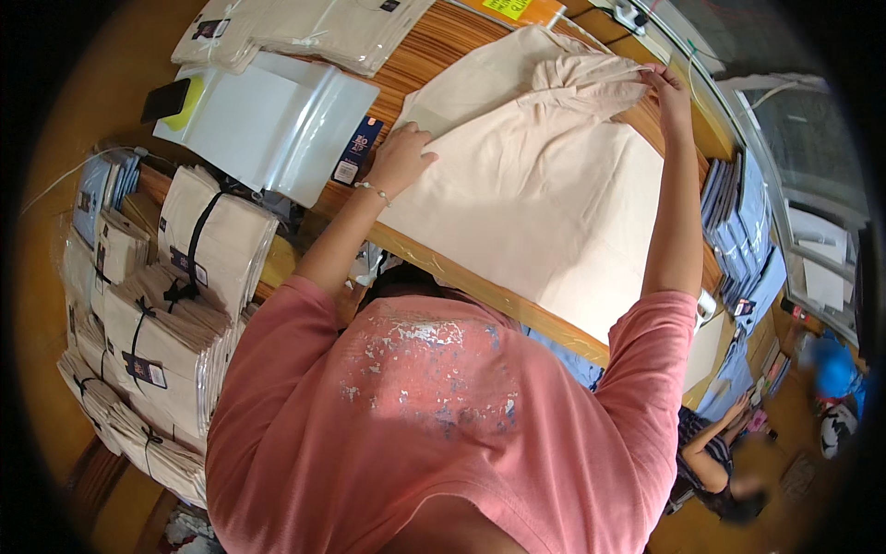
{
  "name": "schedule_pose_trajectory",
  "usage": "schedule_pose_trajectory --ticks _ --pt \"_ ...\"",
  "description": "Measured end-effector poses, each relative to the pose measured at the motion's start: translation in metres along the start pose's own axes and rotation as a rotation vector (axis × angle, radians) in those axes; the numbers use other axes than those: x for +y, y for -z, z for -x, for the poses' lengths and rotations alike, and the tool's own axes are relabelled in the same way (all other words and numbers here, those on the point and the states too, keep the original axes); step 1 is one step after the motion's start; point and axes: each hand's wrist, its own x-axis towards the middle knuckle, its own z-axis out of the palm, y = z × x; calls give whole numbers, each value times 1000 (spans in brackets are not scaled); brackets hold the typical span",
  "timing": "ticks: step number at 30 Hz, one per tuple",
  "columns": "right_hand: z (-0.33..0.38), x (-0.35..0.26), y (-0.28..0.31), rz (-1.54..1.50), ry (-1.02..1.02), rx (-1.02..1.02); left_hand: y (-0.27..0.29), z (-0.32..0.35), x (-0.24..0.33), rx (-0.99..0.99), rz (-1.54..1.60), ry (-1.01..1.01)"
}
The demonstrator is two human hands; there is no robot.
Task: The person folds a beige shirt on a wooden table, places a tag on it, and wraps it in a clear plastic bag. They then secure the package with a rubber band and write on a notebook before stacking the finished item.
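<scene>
From afar I'm seeing the right hand (672,92) pinching beige cloth (544,203) far right; left hand (401,159) resting unclenched, thumb apart, at its left edge.

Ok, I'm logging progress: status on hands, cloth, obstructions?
Left hand on cloth, left edge; right hand pinching far right end. Cloth bunched there, flatter elsewhere. Tag beside left hand.

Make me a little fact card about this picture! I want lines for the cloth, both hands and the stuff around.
Cream cloth: spread on the striped wooden table, bunched at its far right
Left hand: resting at the cloth's left edge
Right hand: fingers pinching the bunched part
Left side: dark tag card, clear plastic sheets, tied cream bundles
Right side: blue folded packs
</scene>
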Motion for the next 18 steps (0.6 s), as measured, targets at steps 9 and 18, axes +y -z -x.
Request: schedule_pose_trajectory --ticks 9,18 --pt "249 -34 73 -94 -1 121 -39 70 45 -328 1537 586" --pt "397 136 107 58 -267 135 -60 84 32 113 1905 841"
